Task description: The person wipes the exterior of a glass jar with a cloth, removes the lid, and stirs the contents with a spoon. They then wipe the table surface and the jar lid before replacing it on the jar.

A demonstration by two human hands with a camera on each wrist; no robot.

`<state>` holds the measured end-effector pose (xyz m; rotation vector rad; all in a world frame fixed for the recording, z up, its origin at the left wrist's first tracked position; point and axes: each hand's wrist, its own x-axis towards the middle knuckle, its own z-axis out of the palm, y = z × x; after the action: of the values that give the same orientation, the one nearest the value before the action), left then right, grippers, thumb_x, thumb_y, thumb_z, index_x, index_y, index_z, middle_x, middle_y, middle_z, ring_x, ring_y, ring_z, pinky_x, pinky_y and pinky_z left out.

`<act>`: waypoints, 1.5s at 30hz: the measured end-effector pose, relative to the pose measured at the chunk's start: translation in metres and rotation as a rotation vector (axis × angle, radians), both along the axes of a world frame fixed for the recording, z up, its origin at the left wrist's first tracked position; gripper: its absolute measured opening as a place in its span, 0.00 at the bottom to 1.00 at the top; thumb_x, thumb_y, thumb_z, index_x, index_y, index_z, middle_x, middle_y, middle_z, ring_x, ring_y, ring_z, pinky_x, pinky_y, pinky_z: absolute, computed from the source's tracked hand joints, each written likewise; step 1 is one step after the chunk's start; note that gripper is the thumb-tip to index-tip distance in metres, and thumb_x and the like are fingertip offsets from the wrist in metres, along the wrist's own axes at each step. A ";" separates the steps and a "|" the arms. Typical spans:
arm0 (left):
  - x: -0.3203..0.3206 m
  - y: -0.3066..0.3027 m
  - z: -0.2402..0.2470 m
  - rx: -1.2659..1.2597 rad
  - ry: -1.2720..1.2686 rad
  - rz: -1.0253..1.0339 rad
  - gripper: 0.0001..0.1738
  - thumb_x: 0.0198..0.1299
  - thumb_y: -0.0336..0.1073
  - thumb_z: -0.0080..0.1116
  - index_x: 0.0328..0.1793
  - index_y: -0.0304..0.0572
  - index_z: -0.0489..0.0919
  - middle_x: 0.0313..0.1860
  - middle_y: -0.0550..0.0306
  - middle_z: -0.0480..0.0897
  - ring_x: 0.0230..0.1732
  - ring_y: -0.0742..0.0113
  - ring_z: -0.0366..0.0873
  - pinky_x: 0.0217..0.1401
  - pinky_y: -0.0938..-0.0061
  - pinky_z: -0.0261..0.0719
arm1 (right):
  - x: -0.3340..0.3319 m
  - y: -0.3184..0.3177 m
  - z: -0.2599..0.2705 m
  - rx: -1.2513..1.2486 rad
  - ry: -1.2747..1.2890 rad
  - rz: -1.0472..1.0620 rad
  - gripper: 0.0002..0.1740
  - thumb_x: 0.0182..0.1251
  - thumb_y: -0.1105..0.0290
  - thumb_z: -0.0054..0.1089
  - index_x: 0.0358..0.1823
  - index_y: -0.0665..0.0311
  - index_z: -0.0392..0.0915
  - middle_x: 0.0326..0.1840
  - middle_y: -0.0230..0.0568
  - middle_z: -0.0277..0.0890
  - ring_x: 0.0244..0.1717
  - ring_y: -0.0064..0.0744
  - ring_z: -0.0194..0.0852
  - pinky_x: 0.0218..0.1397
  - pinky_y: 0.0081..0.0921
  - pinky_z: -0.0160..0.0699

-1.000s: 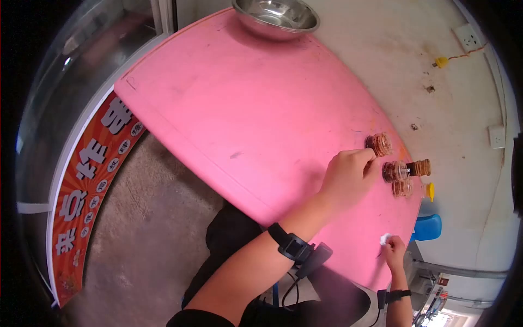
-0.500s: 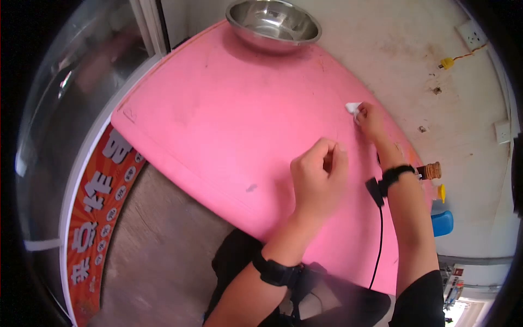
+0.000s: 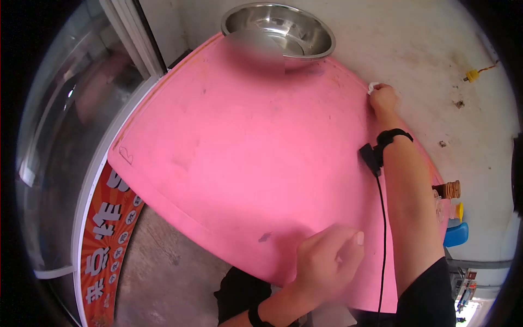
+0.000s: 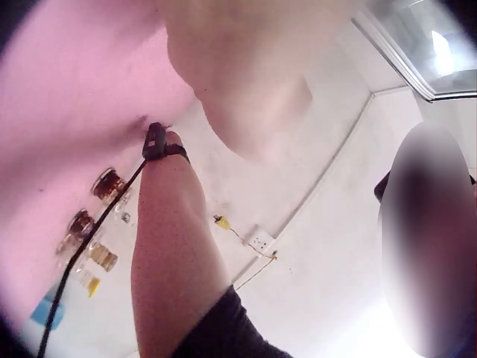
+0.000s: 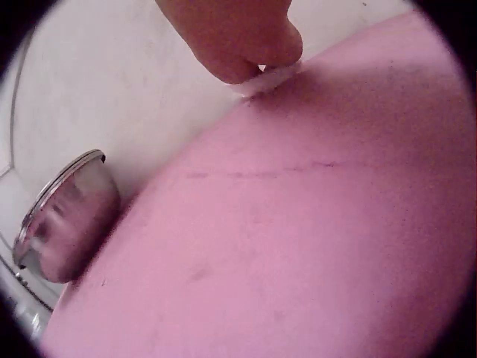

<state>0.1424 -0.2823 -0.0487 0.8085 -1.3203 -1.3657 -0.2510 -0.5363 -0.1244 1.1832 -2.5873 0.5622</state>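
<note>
My right hand [image 3: 385, 99] pinches a small white wad [image 3: 372, 87] against the pink tabletop [image 3: 229, 141], at its edge by the wall. In the right wrist view the fingertips press this white wad [image 5: 268, 80] onto the table edge. Loosely curled and holding nothing, my left hand [image 3: 329, 264] is over the near side of the table. The left wrist view shows that hand [image 4: 238, 74] large and blurred, with the right forearm [image 4: 171, 246] beyond it.
A steel bowl [image 3: 321, 46] stands at the table's far corner. Jars [image 3: 452, 189], a yellow lid [image 3: 460, 211] and a blue container [image 3: 456, 234] are by the wall, partly behind my right arm. A black cable [image 3: 384, 234] runs from the right wrist over the table.
My right hand has moved far up along the wall side with the white wad. The left hand has come away from the jars, back toward the near edge. The head view has shifted.
</note>
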 end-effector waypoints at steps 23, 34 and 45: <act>-0.016 -0.013 -0.011 -0.049 0.113 0.282 0.12 0.70 0.31 0.59 0.32 0.32 0.78 0.16 0.67 0.71 0.20 0.84 0.65 0.21 0.81 0.61 | 0.214 0.317 0.034 0.219 -0.231 0.760 0.09 0.59 0.71 0.66 0.38 0.67 0.80 0.38 0.53 0.77 0.38 0.56 0.79 0.42 0.45 0.80; -0.042 0.002 -0.011 -0.035 0.144 0.164 0.12 0.67 0.30 0.60 0.29 0.33 0.76 0.14 0.61 0.72 0.18 0.80 0.68 0.22 0.77 0.65 | -0.021 0.694 0.015 0.263 0.045 -0.174 0.08 0.62 0.71 0.62 0.31 0.70 0.76 0.27 0.55 0.79 0.29 0.51 0.80 0.33 0.43 0.74; -0.057 0.022 -0.019 -0.103 -0.344 -0.258 0.09 0.65 0.37 0.57 0.37 0.40 0.81 0.30 0.46 0.84 0.34 0.45 0.84 0.37 0.55 0.80 | 0.152 0.416 0.017 -0.056 -0.270 0.362 0.07 0.61 0.75 0.60 0.38 0.71 0.80 0.30 0.52 0.79 0.32 0.44 0.81 0.38 0.35 0.78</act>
<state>0.0857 -0.2601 -0.0672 0.8498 -1.7995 -1.3829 -0.0987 -0.1199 -0.1075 1.6737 -2.5558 0.9189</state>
